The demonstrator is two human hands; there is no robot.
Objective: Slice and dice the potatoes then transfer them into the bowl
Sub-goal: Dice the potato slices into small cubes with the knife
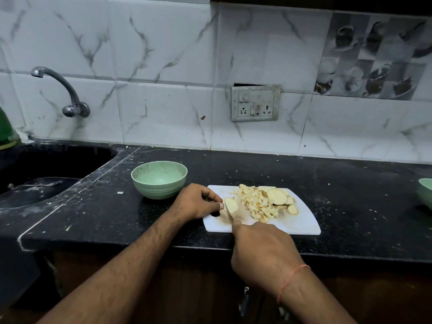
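Gripping a knife (230, 212) in a closed fist, the person's right hand (263, 250) reached in from the near edge of a black stone counter (350, 183), its index finger stretched along the spine of the blade and a thin orange thread (291, 280) tied round the wrist. The blade stood over a single pale potato slice (231, 205) lying flat at the left end of a white cutting board (301, 224). Curled fingers of the left hand (198, 202) steadied that slice, the fingertips pinched against its left edge.

Beyond the slice, a heap of small, cream-coloured diced potato (254, 202) ran along the middle of the board, the cubes uneven and loosely piled. Several uncut round slices (278, 196) with thin brownish rims lay stacked and overlapping at the board's far right, and one smaller round (292, 209) sat apart at the heap's right edge.

Just left of the board and a little farther back stood a pale green bowl (159, 182), upright on the counter, with no potato visible inside. The rim of a second green bowl (425, 191) showed at the frame's right edge. A dark sink (35, 183) lay to the far left, a metal tap (67, 94) curving out of the marble-patterned tiled wall (163, 66) above it, and a switch and socket plate (256, 102) was fixed to the wall behind the board.
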